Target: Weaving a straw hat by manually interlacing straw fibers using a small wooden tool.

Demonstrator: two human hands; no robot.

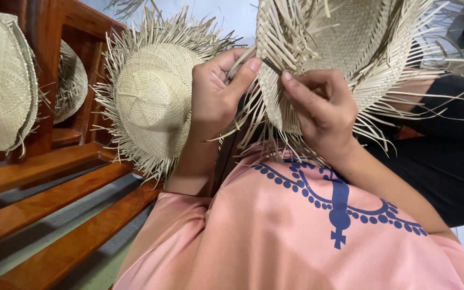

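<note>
A pale woven straw hat (345, 43) with long loose strands at its brim is held up in front of me. My left hand (216, 96) pinches the brim's edge between thumb and fingers. My right hand (318, 110) grips the same edge just to the right, its thumb pressing loose straw strands. Both hands almost touch at the brim. Below them is my pink shirt (296, 236) with a blue bead pattern.
A second frayed straw hat (154, 96) lies on a slatted wooden bench (55, 198) at the left. Two more finished hats (1, 80) lean against the bench's back. Dark trousers (452, 156) show at the right.
</note>
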